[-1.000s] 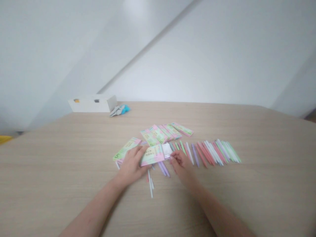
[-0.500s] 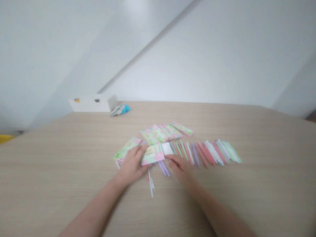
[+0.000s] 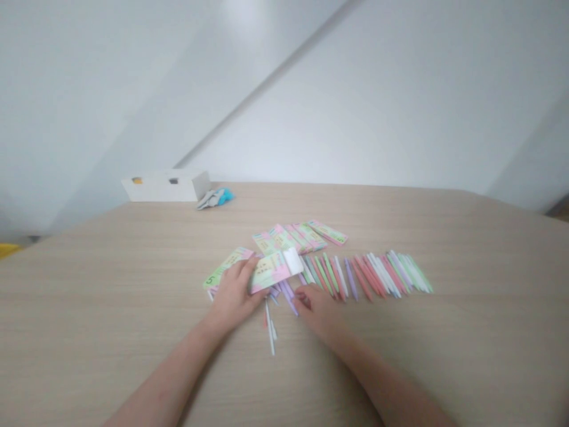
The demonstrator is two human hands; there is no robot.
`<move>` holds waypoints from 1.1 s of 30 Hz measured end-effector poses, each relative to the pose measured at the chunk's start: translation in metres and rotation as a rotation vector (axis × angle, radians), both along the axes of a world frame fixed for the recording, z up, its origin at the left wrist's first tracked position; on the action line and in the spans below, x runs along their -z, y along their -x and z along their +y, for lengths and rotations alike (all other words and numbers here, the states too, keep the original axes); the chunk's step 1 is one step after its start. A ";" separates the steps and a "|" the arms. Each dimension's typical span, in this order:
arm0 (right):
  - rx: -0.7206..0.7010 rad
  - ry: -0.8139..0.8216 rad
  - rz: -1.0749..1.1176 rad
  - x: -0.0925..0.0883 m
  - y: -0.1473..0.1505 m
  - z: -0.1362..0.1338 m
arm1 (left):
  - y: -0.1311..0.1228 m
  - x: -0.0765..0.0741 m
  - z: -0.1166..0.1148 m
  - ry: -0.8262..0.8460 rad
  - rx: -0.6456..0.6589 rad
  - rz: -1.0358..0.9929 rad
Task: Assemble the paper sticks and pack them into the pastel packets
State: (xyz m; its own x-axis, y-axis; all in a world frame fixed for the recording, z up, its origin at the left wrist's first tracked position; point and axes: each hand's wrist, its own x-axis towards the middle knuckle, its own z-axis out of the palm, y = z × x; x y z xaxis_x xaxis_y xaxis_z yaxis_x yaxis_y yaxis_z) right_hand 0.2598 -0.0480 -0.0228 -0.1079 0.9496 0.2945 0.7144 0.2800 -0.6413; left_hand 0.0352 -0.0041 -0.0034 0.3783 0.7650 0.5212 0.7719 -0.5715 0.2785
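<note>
My left hand (image 3: 235, 292) grips a small pink-and-green cardboard box (image 3: 271, 270) between thumb and fingers. The box is tilted, its white end flap (image 3: 292, 261) standing open toward the right. Below that end, the curled fingers of my right hand (image 3: 317, 308) touch purple pens (image 3: 288, 296); whether one is pinched is hidden. Another printed packet (image 3: 226, 270) marked 5 lies partly under my left hand. Thin white sticks (image 3: 269, 329) poke out beneath the same hand.
A row of slim pink, white, green and purple pens (image 3: 382, 276) stretches to the right. Several similar flat packets (image 3: 288, 237) lie behind the box. At the back left are a white box (image 3: 162, 187) and a crumpled grey-and-blue item (image 3: 216, 198) on the wooden table (image 3: 400, 356).
The cardboard box has tilted, its flap end rising. My right hand has let go of the flap and shifted slightly down and left to the purple pens, which have moved a little left.
</note>
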 end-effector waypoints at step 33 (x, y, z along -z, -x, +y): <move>0.211 0.213 -0.412 -0.012 0.004 -0.004 | 0.003 0.004 0.003 -0.017 -0.011 -0.003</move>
